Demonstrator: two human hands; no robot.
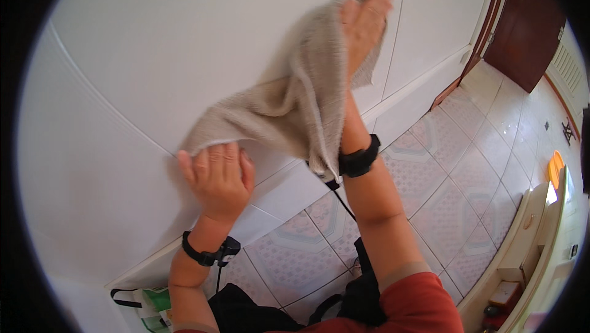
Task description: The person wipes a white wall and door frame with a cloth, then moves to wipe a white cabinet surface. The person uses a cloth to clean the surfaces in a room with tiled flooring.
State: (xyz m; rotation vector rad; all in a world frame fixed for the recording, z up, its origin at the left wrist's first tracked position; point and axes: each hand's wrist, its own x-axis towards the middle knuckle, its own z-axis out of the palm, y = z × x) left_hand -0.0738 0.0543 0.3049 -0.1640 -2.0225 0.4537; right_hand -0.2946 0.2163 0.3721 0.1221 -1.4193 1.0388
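Note:
A beige-grey cloth (pixel 289 96) hangs in loose folds against a tall white panel (pixel 184 31). High on that panel, my right hand (pixel 364 28) lies flat on the cloth's upper end, fingers stretched upward and slightly blurred. Lower and to the left, my left hand (pixel 218 179) has its fingers bent at the cloth's lower-left edge and grips it there; the fingertips are partly hidden. Between the two hands the cloth sags, and one corner dangles beside my right wrist. Each wrist wears a black strap with a small device and cable.
Patterned floor tiles (pixel 455 167) stretch along the panel's base. A dark red door (pixel 525 22) stands at the far right. An orange basin (pixel 555 169) and a pale cabinet (pixel 522 228) are at the right. A green and white bag (pixel 150 302) sits at lower left.

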